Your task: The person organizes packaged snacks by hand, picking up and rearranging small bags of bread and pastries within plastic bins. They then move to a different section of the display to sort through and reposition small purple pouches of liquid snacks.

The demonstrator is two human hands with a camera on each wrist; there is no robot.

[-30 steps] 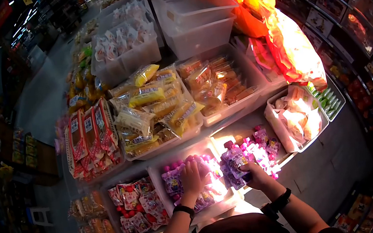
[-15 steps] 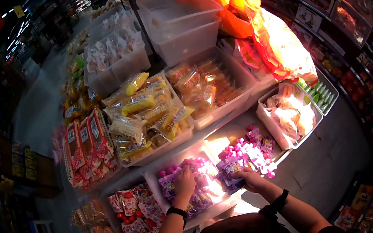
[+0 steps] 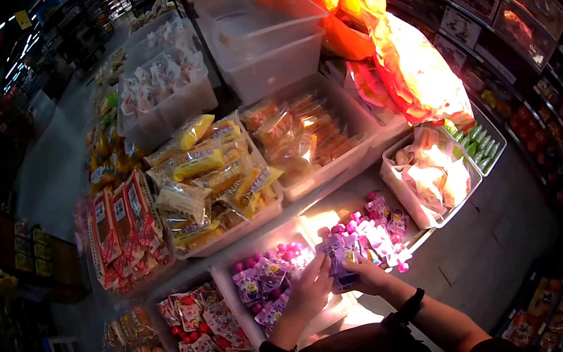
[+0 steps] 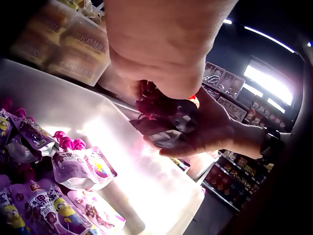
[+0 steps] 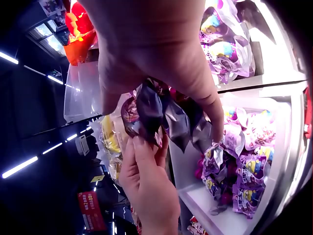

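Observation:
My right hand (image 3: 371,278) grips a bundle of purple spouted pouches (image 3: 341,251) over the right side of a white bin (image 5: 203,198). In the right wrist view, several dark, shiny pouch bottoms (image 5: 149,105) fan out between its thumb and fingers. From the left, my left hand (image 3: 313,289) meets the bundle; its thumb and fingers (image 5: 142,152) pinch the edge of one pouch. More purple pouches with yellow cartoon figures (image 4: 73,210) lie inside the bin. Another heap of purple pouches (image 3: 380,240) lies just right of it, in bright sunlight.
Left of this bin is one with red-capped pouches (image 3: 205,321). Behind stand bins of yellow-wrapped snacks (image 3: 201,181) and brown packets (image 3: 312,134). A bin of pinkish packets (image 3: 437,181) stands at right, below an orange plastic bag (image 3: 410,60).
My left hand has left the pouches in the bin and moved right to the bundle in my right hand. The right hand keeps its grip; the head view has shifted slightly.

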